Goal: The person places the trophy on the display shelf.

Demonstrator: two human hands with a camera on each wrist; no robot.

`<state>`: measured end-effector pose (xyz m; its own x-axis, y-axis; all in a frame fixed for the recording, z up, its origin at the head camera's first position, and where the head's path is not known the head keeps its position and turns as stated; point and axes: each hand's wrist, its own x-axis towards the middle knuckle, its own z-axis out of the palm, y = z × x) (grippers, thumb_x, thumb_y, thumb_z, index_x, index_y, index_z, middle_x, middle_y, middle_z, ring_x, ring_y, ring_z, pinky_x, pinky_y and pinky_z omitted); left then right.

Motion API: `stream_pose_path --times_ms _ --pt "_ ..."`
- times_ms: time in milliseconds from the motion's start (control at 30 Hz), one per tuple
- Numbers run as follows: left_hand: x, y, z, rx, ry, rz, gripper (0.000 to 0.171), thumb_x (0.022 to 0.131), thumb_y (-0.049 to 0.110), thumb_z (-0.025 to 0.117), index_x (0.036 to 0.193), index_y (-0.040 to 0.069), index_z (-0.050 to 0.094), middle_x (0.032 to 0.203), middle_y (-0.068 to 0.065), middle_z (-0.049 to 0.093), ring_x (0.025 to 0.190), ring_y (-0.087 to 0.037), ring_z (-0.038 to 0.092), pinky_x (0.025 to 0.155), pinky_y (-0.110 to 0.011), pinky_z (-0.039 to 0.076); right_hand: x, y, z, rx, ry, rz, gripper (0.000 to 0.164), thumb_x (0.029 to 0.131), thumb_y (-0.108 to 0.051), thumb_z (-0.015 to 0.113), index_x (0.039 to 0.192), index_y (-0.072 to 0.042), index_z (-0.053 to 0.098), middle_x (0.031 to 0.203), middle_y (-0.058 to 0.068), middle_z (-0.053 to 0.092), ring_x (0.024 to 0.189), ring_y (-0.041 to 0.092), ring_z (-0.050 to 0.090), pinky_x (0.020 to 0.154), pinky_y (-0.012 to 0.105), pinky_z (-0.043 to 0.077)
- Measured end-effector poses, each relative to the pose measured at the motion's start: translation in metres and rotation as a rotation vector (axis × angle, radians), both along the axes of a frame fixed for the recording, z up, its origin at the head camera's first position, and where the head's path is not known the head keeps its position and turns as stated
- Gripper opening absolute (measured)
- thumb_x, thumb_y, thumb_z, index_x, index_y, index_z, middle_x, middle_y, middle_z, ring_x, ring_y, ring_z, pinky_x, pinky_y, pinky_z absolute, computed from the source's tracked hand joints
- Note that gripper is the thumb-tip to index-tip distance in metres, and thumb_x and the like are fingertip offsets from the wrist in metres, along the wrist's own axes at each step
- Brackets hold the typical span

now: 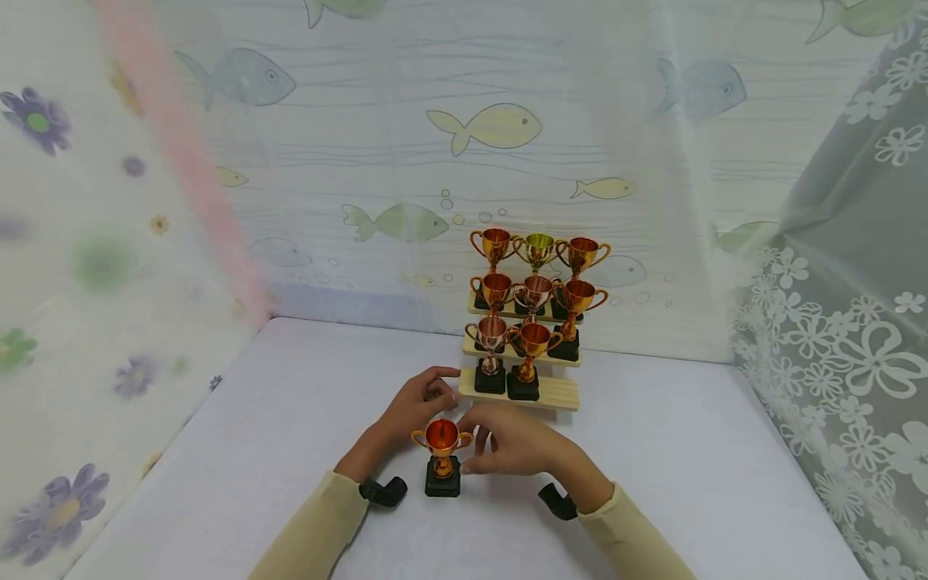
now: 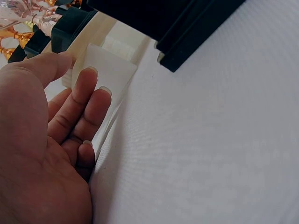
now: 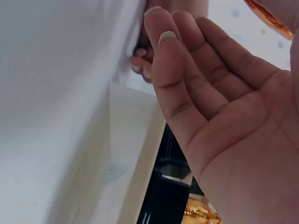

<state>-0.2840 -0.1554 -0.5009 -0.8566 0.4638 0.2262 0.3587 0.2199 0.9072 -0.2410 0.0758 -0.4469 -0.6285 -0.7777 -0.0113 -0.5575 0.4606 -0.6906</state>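
An orange-gold trophy cup on a black base stands upright on the white table. My right hand is at its right side, fingers loosely bent; whether a fingertip touches the trophy cannot be told. In the right wrist view the right hand shows its palm, with a sliver of orange cup at the top right. My left hand is by the left end of the wooden tiered stand. In the left wrist view its thumb overlaps the board's end, and the fingertips lie near a pale side panel.
Several trophies on black bases stand in rows on the stand, among them a pink-gold cup, an orange cup and a yellow-gold cup. Printed curtains hang behind and to the left; a lacy white curtain hangs at the right.
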Motion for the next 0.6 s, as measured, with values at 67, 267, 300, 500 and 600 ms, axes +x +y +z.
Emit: stream_pose_path --times_ms 67,267,300,500,600 --pt "0.0 0.0 0.0 0.0 -0.007 -0.001 0.044 0.099 0.01 0.062 0.14 0.0 0.05 0.092 -0.019 0.07 0.089 -0.026 0.068 0.083 -0.03 0.051 0.0 -0.002 -0.002 0.007 0.0 -0.004 0.038 0.085 -0.03 0.082 0.117 -0.017 0.066 0.102 -0.01 0.063 0.087 0.012 0.067 0.073 0.027 0.055" --pt "0.001 0.001 0.002 -0.019 -0.022 0.011 0.044 0.099 0.012 0.063 0.14 0.001 0.05 0.092 -0.015 0.071 0.09 -0.024 0.068 0.083 -0.029 0.051 0.001 -0.007 -0.008 0.019 -0.008 0.005 0.032 0.085 -0.028 0.081 0.111 -0.018 0.066 0.098 -0.007 0.066 0.084 0.011 0.067 0.07 0.021 0.053" --pt "0.001 0.001 0.002 -0.02 -0.024 0.012 0.044 0.099 0.012 0.063 0.14 0.001 0.051 0.093 -0.014 0.071 0.09 -0.024 0.068 0.083 -0.029 0.051 0.002 -0.008 -0.008 0.016 -0.014 0.009 0.031 0.085 -0.027 0.081 0.11 -0.018 0.066 0.098 -0.005 0.067 0.083 0.01 0.067 0.069 0.021 0.053" --pt "0.0 0.001 0.0 -0.011 -0.019 0.008 0.044 0.099 0.011 0.063 0.14 0.001 0.05 0.093 -0.017 0.07 0.09 -0.028 0.068 0.083 -0.029 0.051 0.002 -0.01 -0.011 -0.006 -0.007 0.038 0.027 0.086 -0.024 0.079 0.109 -0.019 0.066 0.098 0.001 0.069 0.08 0.003 0.064 0.071 0.021 0.053" --pt "0.0 0.001 0.0 -0.009 -0.018 0.004 0.044 0.099 0.011 0.062 0.14 0.001 0.05 0.093 -0.019 0.07 0.091 -0.029 0.068 0.083 -0.029 0.051 0.001 -0.011 -0.015 -0.007 0.003 0.042 0.029 0.087 -0.023 0.079 0.111 -0.019 0.065 0.098 0.001 0.069 0.079 0.003 0.064 0.071 0.02 0.053"
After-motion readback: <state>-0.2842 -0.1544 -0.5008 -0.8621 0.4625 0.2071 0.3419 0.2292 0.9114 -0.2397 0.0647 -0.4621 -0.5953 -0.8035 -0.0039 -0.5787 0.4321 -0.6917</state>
